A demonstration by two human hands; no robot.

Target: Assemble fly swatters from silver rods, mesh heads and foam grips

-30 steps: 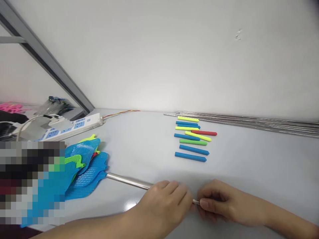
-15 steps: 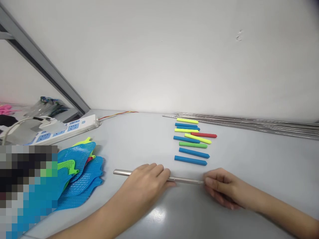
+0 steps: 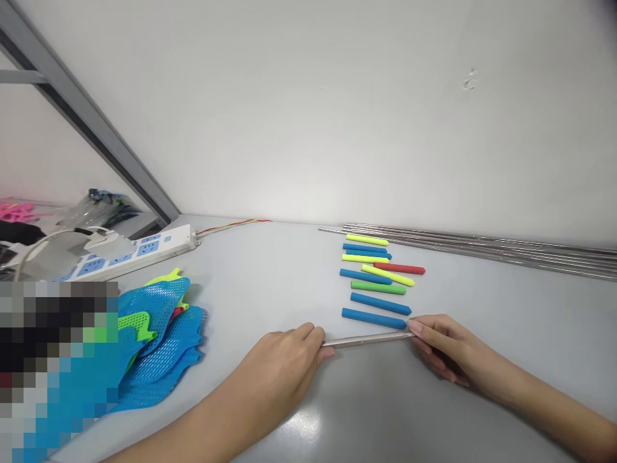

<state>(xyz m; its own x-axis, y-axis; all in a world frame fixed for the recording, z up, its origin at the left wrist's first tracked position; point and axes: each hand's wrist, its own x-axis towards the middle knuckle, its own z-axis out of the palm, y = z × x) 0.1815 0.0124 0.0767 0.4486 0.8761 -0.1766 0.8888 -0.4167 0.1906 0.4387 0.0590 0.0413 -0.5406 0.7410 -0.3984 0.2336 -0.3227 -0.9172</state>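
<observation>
A thin silvery telescopic metal rod (image 3: 369, 339) spans my two hands, just above the grey table. My left hand (image 3: 289, 360) is wrapped round its thicker part, palm down, and hides the left end. At the other end, the thumb and fingers of my right hand (image 3: 443, 347) pinch the thin tip. Close behind the rod lies a blue plastic handle tube (image 3: 373, 318) with a pointed end. More handle tubes in blue, green (image 3: 378, 287), yellow and red (image 3: 402, 269) lie in a loose column behind it.
Blue and green perforated fly swatter heads (image 3: 164, 360) are piled on the left, partly under a pixelated patch. Behind them sits a white power strip (image 3: 180, 239) with plugs and wires. Several long metal rods (image 3: 482, 243) lie along the wall at the back right.
The rod's right end has swung up and away from me, so it now slants the other way. My left hand covers its left end, which stuck out before. The view has shifted slightly.
</observation>
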